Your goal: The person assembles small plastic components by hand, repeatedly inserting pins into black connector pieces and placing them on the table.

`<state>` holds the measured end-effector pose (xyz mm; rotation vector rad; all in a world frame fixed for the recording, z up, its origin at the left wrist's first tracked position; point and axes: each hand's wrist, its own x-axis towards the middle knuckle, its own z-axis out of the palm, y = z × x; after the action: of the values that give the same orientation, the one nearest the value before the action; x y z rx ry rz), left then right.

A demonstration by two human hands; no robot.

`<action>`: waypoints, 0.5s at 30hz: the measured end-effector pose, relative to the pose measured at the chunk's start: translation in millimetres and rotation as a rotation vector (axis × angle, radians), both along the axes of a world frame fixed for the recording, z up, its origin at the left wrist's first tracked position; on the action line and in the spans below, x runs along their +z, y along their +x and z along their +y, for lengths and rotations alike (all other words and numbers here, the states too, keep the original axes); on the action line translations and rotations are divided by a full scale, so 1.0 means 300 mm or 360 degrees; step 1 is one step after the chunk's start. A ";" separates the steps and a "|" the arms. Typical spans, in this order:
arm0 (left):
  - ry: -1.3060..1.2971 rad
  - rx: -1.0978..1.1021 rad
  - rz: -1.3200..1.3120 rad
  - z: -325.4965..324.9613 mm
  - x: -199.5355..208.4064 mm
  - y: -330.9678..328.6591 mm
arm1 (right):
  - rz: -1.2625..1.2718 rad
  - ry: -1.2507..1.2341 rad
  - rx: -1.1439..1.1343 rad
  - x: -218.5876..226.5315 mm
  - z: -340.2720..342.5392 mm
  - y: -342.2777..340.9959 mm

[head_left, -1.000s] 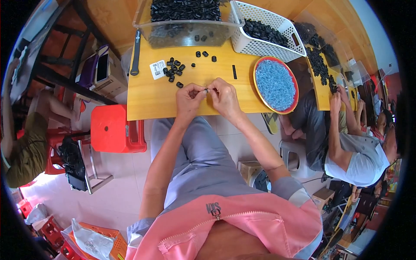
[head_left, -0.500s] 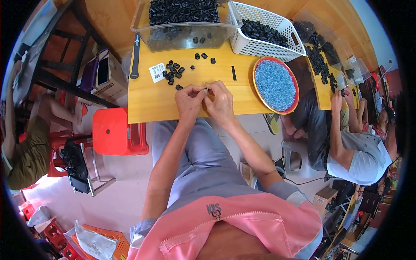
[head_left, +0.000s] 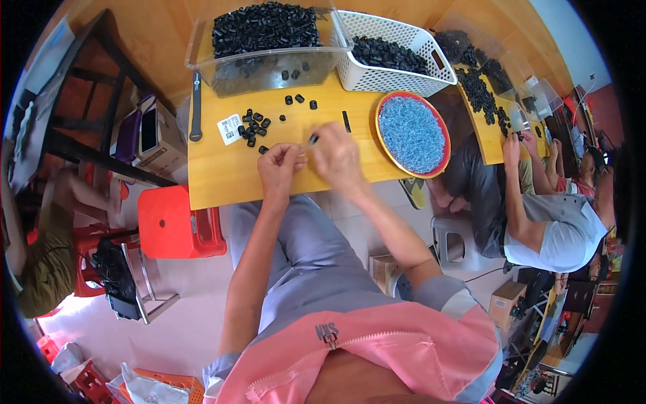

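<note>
Above the near part of the yellow table (head_left: 222, 182), my left hand (head_left: 278, 172) has its thumb and fingers pinched together; anything in the pinch is too small to make out. Just to its right, my right hand (head_left: 338, 160) is smeared by motion, with a small black cylindrical piece (head_left: 313, 139) at its fingertips. The hands are apart. Beyond my left hand, several similar black pieces (head_left: 254, 126) lie loose beside a white printed label (head_left: 229, 129). A few more black pieces (head_left: 301, 100) are scattered farther back. A thin black strip (head_left: 346, 121) lies to the right of them.
A clear bin (head_left: 269, 82) and a white perforated basket (head_left: 383, 82) of black pieces stand at the back. On the right is a red-and-yellow bowl (head_left: 445, 145) of small translucent bluish pieces (head_left: 412, 133). A red stool (head_left: 176, 222) stands left; a co-worker (head_left: 552, 229) sits right.
My hands have come apart. The right one has lifted away from the left with the black piece at its fingertips, while the view has shifted slightly.
</note>
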<state>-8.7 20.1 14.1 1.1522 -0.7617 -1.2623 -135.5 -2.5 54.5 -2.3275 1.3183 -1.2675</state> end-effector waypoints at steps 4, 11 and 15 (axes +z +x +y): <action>0.0004 -0.0011 -0.0032 0.002 -0.033 0.000 | 0.0109 -0.0449 -0.0285 0.166 -0.241 -0.171; -0.0041 0.0041 -0.0054 0.017 -0.051 0.003 | 0.0158 -0.0213 -0.0339 0.169 -0.242 -0.218; -0.0115 0.0026 -0.0109 0.011 -0.045 -0.020 | 0.0058 0.0509 -0.0075 -0.049 -0.095 -0.163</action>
<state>-14.9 23.2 0.7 1.1456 -0.8402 -1.1775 -184.3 -31.0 39.7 -2.1169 1.4725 -0.9471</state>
